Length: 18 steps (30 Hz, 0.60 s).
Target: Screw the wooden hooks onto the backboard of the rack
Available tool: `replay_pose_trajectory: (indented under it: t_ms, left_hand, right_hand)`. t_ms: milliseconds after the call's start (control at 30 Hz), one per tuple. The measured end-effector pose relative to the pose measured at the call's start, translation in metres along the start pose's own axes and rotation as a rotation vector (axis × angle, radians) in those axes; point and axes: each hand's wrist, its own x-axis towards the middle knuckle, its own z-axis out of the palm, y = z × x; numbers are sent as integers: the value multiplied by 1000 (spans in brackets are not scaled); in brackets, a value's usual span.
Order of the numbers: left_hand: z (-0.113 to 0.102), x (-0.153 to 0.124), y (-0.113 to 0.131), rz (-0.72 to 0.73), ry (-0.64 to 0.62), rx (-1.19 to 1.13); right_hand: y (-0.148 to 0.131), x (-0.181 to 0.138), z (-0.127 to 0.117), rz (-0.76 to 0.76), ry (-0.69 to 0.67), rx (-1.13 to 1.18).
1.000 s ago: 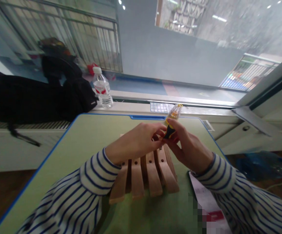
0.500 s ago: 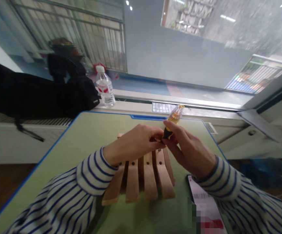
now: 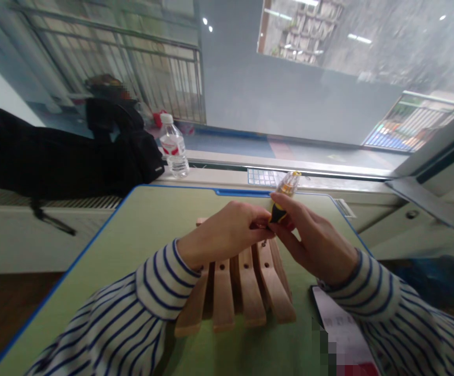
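Screwdriver [image 3: 279, 213], black-and-yellow grip with clear upper end, stands tilted, pinched between thumb and fingers of the right hand [image 3: 313, 235] above the far part of the table [image 3: 105, 250]. Left hand [image 3: 227, 232] is curled, fingers [image 3: 260, 222] at the tool's lower end; contact cannot be confirmed. Slatted wooden rack [image 3: 222, 297] with drilled holes lies on the table beneath both hands. Printed sheet [image 3: 338, 326] lies under the right forearm. Water bottle [image 3: 174, 146] stands on the window sill [image 3: 211, 176].
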Motion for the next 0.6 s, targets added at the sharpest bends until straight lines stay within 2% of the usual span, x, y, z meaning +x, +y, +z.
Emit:
replay_pose_trajectory:
  t_ms: [167, 600]
  left_hand:
    - [-1, 1, -1, 35, -8, 15]
    - [-1, 0, 0, -5, 6, 2]
  right_hand:
    - [3, 2, -4, 5, -29, 12]
    - [-3, 13, -16, 22, -113, -9]
